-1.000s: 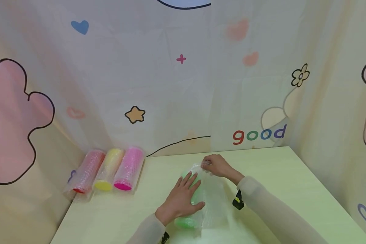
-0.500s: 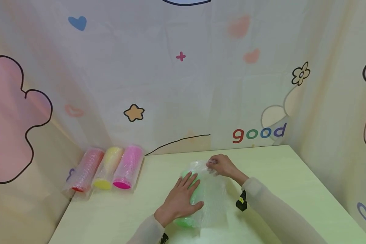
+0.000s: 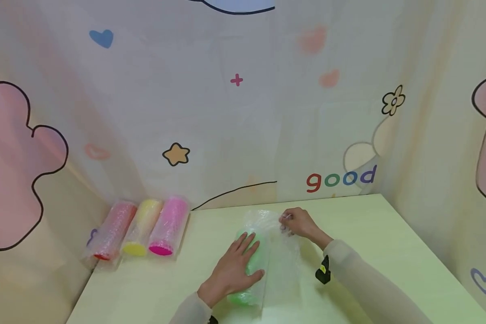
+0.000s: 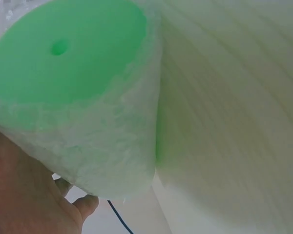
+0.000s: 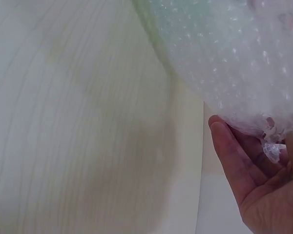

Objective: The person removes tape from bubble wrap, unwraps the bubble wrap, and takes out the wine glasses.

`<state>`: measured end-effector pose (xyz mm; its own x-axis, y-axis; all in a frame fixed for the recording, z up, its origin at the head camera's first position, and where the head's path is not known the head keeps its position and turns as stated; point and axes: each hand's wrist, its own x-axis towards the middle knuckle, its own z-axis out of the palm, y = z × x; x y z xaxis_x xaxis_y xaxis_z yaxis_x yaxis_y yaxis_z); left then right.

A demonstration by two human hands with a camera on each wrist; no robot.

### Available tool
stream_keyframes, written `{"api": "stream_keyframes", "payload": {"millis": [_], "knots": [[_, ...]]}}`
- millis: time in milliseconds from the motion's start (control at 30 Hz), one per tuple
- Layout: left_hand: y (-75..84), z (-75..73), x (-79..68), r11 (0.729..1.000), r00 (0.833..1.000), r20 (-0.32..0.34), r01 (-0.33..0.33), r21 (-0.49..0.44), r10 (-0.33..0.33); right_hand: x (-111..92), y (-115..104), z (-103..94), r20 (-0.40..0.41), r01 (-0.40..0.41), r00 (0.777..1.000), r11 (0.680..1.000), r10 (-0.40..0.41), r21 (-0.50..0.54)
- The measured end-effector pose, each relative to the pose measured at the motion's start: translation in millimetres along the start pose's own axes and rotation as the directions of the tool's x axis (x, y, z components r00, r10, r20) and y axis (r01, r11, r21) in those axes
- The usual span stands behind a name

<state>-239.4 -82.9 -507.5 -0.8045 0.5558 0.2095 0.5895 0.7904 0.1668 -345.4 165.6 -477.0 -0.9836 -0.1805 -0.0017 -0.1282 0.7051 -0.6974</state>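
Observation:
A green cylinder (image 3: 243,298) wrapped in clear bubble wrap lies on the table in the head view. My left hand (image 3: 234,272) rests on top of it with fingers spread and straight. In the left wrist view the cylinder's flat green end (image 4: 88,73) shows a small hole in it. A loose flap of bubble wrap (image 3: 282,270) spreads to the right of the cylinder. At its far right corner, my right hand (image 3: 301,223) pinches the gathered film. The right wrist view shows the bunched bubble wrap (image 5: 224,73) between thumb and fingers, with the grip partly hidden.
Red (image 3: 115,229), yellow (image 3: 142,227) and pink (image 3: 169,225) cylinders, each wrapped in bubble wrap, lie side by side at the table's back left. A printed curtain (image 3: 227,121) hangs behind the pale table (image 3: 372,252) and along both sides.
My right hand has moved right, drawing the far corner of the bubble wrap outward. My left hand and the green cylinder have shifted slightly left.

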Motion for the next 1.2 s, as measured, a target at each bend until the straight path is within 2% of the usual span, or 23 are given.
{"api": "stream_keyframes", "payload": {"millis": [167, 367, 500, 633, 767, 867, 1033, 1200], "knots": [[-4.4, -1.6, -5.6, 0.999, 0.999, 0.010, 0.043, -0.022, -0.042, 0, 9, -3.4, -0.009, -0.047, 0.999, 0.999, 0.047, -0.004], [-4.7, -12.2, -4.0, 0.998, 0.999, 0.003, 0.051, -0.024, -0.051, -2, 12, -9.3, 0.016, -0.065, 0.998, 0.996, 0.064, 0.068], [-0.2, -20.4, 2.1, 0.998, 0.999, -0.015, 0.027, -0.048, -0.028, -2, 6, -12.3, 0.032, -0.024, 0.999, 0.998, 0.022, 0.058], [4.4, -20.4, 6.1, 0.997, 0.999, 0.040, -0.008, -0.071, 0.011, -2, 0, -13.9, 0.029, 0.057, 0.998, 0.998, -0.056, -0.006], [4.8, -15.1, 5.0, 0.999, 0.997, 0.083, 0.009, -0.052, -0.005, -2, -2, -14.2, 0.059, 0.082, 0.995, 0.996, -0.084, 0.040], [2.3, -12.4, 3.9, 0.999, 0.998, 0.062, 0.031, -0.029, -0.029, -3, -1, -15.3, 0.053, 0.044, 0.997, 0.994, -0.049, 0.103], [-1.7, -12.6, 1.2, 0.999, 0.999, 0.017, 0.036, -0.012, -0.036, -2, 9, -17.8, -0.019, -0.012, 1.000, 0.993, 0.014, 0.117], [-4.4, -11.6, -5.6, 0.998, 0.998, 0.009, 0.061, -0.021, -0.061, -1, 20, -15.0, -0.002, -0.086, 0.996, 0.985, 0.088, 0.146]]}}
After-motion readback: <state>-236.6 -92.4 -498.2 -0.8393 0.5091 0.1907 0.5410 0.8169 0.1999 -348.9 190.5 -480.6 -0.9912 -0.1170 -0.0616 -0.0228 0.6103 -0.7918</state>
